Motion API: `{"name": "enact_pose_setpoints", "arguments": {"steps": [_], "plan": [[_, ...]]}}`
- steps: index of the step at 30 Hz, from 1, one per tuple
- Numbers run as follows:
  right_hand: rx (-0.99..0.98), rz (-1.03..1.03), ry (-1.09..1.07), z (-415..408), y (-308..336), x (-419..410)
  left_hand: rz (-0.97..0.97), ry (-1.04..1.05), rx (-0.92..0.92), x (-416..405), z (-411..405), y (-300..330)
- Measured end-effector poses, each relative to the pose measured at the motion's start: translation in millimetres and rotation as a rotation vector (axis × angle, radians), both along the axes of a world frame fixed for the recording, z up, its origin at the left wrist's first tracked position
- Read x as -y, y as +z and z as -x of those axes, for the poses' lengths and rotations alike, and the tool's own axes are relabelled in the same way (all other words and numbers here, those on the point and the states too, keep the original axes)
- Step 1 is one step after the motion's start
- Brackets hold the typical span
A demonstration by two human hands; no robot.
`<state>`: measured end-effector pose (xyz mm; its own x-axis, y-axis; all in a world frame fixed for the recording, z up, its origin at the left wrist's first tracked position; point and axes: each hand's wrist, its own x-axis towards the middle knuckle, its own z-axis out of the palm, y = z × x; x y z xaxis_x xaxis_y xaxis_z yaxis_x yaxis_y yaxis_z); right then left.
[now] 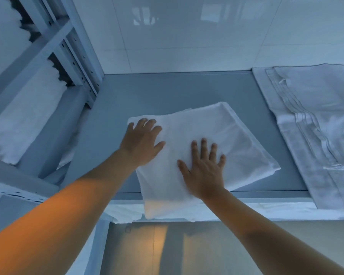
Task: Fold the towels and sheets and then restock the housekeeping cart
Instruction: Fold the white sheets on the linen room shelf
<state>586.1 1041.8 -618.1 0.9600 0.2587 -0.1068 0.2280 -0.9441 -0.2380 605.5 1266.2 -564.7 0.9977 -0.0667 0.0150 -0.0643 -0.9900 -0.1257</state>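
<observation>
A folded white towel [216, 135] lies on the grey table top [167, 92], its near corner hanging over the table's front edge. My left hand [141, 143] rests flat on the towel's far left corner, fingers spread. My right hand [204, 167] presses flat on the towel's middle, fingers straight and apart. Neither hand grips the cloth.
A stack of folded white sheets [316, 124] lies on the table at the right. A metal shelving rack [54, 56] with white linen [22, 120] on its shelves stands at the left. A tiled wall [187, 32] backs the table. More white cloth [246, 212] lies below the front edge.
</observation>
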Motion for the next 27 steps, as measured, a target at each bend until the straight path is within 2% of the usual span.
{"name": "enact_pose_setpoints", "arguments": {"steps": [3, 5, 8, 12, 16, 22, 24, 27], "plan": [[0.024, 0.012, 0.133, -6.5, 0.8, 5.4, 0.062, -0.194, -0.11, -15.1, -17.1, -4.1], [0.015, 0.021, 0.251, -19.6, 2.0, 8.9, 0.112, -0.172, -0.18, -21.1, -11.7, -20.3], [0.008, 0.03, 0.417, -54.6, 8.9, 13.3, 0.272, 0.034, -0.122, -23.5, 10.7, -45.4], [0.055, 0.098, 0.558, -105.5, 16.8, 8.1, 0.282, 0.302, -0.011, -5.6, 25.0, -57.5], [0.052, 0.18, 0.37, -115.1, 26.8, -14.7, 0.29, 0.473, -0.005, 7.9, 34.5, -57.5], [0.05, -0.118, 0.128, 28.0, 1.8, 10.1, 0.316, 0.577, -0.028, 14.7, 51.7, -57.5], [0.079, -0.127, 0.113, 46.8, -3.3, 14.8, 0.313, 0.59, -0.019, 16.6, 60.6, -58.2], [0.107, -0.108, 0.215, 29.8, -4.2, 14.8, 0.32, 0.584, -0.018, 9.9, 69.8, -57.5]]}}
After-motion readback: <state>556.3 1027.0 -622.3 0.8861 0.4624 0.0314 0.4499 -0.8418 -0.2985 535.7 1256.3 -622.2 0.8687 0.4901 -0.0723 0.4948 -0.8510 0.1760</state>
